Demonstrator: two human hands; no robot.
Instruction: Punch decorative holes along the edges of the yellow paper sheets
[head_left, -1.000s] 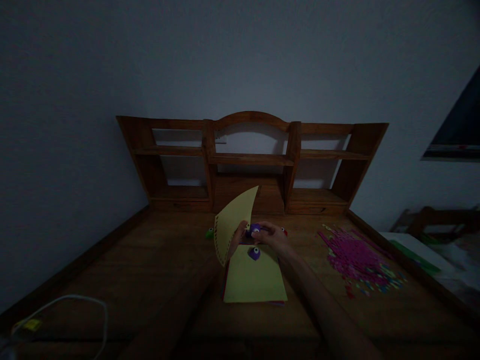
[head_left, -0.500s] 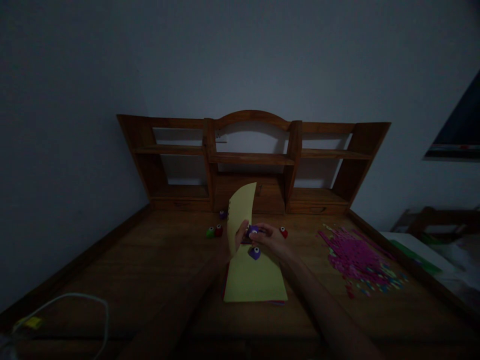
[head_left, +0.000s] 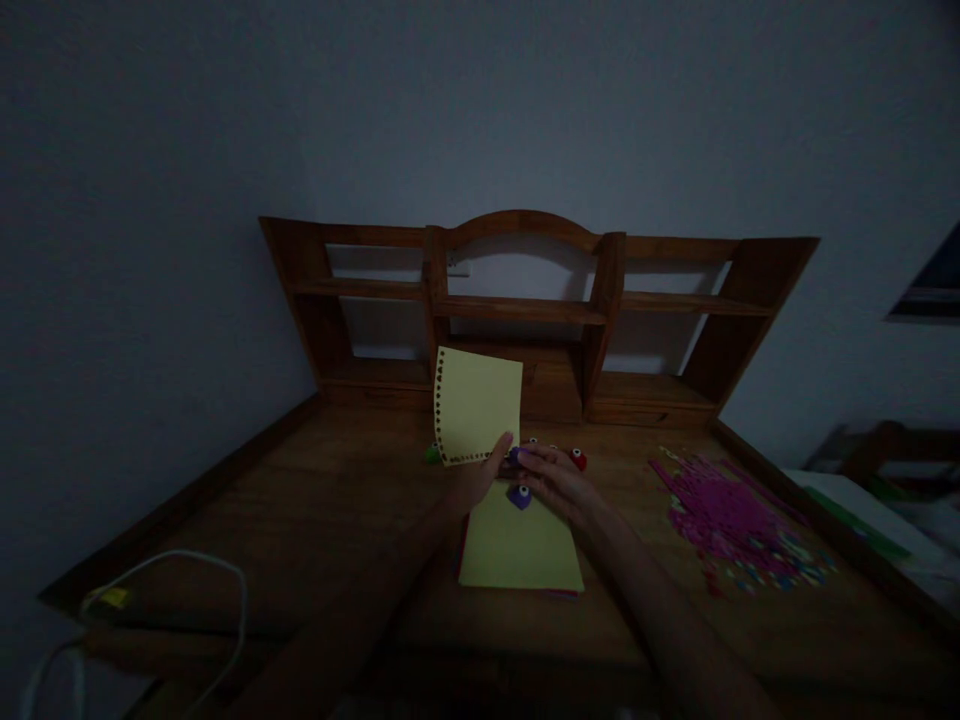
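Observation:
My left hand (head_left: 480,478) pinches the lower corner of a yellow paper sheet (head_left: 477,405), held upright, with a row of punched holes along its left and bottom edges. My right hand (head_left: 556,480) is closed on a small purple paper punch (head_left: 516,456) right at the sheet's corner. Just below the hands, a second purple punch (head_left: 520,496) sits on a stack of yellow paper (head_left: 521,547) lying on the wooden desk (head_left: 300,520).
A red punch (head_left: 577,459) and a green punch (head_left: 432,453) lie behind the hands. A pile of pink paper bits (head_left: 720,515) spreads at the right. A wooden shelf unit (head_left: 525,310) stands at the back. A white cable (head_left: 187,600) loops at the front left.
The yellow sheet has turned from edge-on and curled to flat, facing me, with its punched edges showing. Both hands stayed together at its corner. The view shifted slightly.

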